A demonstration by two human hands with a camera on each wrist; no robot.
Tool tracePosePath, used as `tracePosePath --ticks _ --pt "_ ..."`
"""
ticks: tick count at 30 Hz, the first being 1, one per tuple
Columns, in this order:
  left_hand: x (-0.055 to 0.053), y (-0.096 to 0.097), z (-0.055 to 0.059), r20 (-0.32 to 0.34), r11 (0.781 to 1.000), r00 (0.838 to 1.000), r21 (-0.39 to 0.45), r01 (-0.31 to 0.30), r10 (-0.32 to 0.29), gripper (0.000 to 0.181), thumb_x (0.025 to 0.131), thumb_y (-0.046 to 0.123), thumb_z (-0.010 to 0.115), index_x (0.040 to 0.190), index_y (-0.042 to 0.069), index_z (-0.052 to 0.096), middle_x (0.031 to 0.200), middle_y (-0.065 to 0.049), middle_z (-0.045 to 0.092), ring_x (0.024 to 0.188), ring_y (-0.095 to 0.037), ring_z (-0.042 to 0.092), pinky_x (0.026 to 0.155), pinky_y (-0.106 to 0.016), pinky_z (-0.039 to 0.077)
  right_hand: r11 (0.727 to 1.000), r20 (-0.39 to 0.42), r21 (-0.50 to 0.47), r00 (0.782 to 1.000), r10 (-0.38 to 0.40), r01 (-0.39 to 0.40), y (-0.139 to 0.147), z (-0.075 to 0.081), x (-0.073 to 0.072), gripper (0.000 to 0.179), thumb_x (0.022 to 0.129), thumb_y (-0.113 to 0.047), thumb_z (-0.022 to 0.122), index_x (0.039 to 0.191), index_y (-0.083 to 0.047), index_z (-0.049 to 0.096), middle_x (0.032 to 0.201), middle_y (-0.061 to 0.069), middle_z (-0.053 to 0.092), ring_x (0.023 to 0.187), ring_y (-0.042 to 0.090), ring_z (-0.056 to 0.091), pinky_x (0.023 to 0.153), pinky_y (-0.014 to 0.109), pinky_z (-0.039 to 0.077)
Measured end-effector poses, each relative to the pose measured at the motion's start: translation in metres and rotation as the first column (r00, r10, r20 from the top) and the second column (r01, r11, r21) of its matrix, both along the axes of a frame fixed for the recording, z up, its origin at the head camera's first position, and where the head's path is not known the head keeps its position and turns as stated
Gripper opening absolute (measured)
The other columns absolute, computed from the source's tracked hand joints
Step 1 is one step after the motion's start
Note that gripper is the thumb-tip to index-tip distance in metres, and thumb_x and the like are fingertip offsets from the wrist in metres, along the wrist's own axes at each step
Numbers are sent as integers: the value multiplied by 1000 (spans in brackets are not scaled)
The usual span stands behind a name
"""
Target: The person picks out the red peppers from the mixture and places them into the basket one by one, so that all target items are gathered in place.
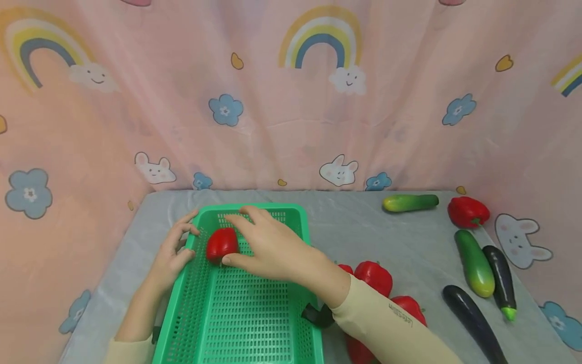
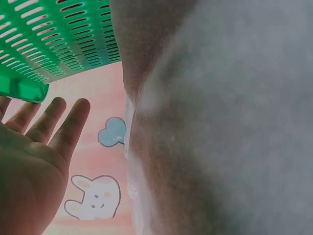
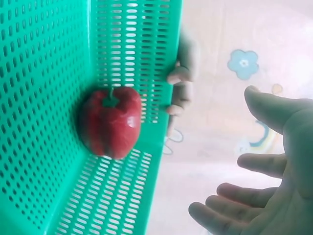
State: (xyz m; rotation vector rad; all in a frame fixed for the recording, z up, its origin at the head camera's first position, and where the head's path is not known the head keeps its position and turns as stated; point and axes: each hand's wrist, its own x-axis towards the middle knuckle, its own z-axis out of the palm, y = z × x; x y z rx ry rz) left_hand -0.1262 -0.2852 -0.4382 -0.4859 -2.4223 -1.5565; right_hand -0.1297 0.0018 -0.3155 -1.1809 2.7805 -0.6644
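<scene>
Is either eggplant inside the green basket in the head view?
No, a red bell pepper lies in the green basket, while the nearer eggplant and the farther eggplant lie outside it on the gray cloth.

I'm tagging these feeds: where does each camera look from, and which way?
Head: on the head, facing forward and down at the green basket and the red pepper inside; left hand and right hand show.
Left wrist: on that wrist, facing past that hand's fingers toward the basket's slotted side and printed backdrop.
Right wrist: on that wrist, facing past that hand's fingers into the basket.
Shared by head and right wrist: the red pepper, and the left hand at the rim.
</scene>
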Motion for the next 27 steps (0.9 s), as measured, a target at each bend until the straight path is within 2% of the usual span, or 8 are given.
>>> tracePosePath --ticks 7,11,18,27 --pt "0 -2 0 -11 1000 1000 -11 6 -6 38 81 -14 49 116 1 56 173 -14 37 152 -38 38 105 -30 40 998 -20 -60 1000 -19 18 19 5 7 78 100 -52 75 163 -14 49 163 10 48 148 29 47 112 48 51" --pt "0 -2 -1 -16 1000 1000 -8 5 -5 39 81 -14 50 116 1 57 173 -15 37 151 -36 39 103 -29 41 995 -4 -95 999 -33 32 33 6 11 79 100 -52 75 164 -16 47 163 8 46 148 27 46 110 47 52" --pt "-1 -2 -2 -10 1000 1000 -5 5 -5 38 81 -13 49 116 2 57 173 -19 37 149 -22 41 103 -32 42 992 35 -117 998 -53 57 55 7 17 81 100 -53 75 166 -16 46 165 6 44 149 25 43 109 48 53" --pt "-1 -3 -2 -8 1000 1000 -22 5 -5 39 81 -13 49 116 3 56 173 -18 37 153 -36 38 105 -46 40 985 36 -147 995 -89 94 77 2 23 79 100 -52 75 163 -13 48 159 3 49 143 23 50 110 49 52"
